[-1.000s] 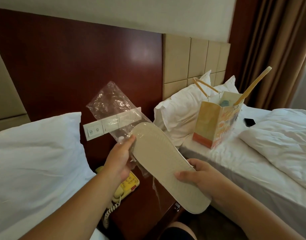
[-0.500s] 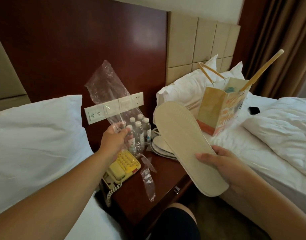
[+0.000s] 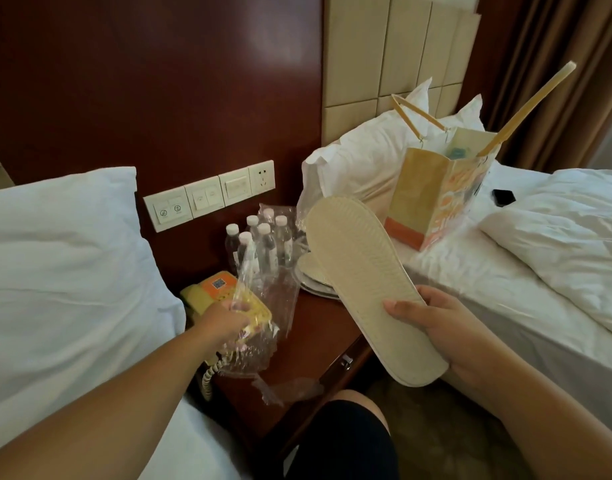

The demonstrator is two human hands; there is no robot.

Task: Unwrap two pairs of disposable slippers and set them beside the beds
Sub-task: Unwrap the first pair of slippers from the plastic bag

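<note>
Clear plastic wrapper [image 3: 259,317], held high before the switch panel half a second ago, now hangs low at centre-left, pinched in the closed left hand [image 3: 225,322] over the yellow telephone [image 3: 211,296] on the nightstand [image 3: 315,341]. The right hand [image 3: 439,317] still grips the bare slippers [image 3: 363,278], sole up, at centre-right, thumb across the sole. More slippers [image 3: 315,275] lie beside the water bottles [image 3: 259,240].

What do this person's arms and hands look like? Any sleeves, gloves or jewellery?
Both forearms are bare as far as the picture shows, with no sleeves in view. The left hand and right hand wear no gloves; no rings, watch or bracelets are visible.
</note>
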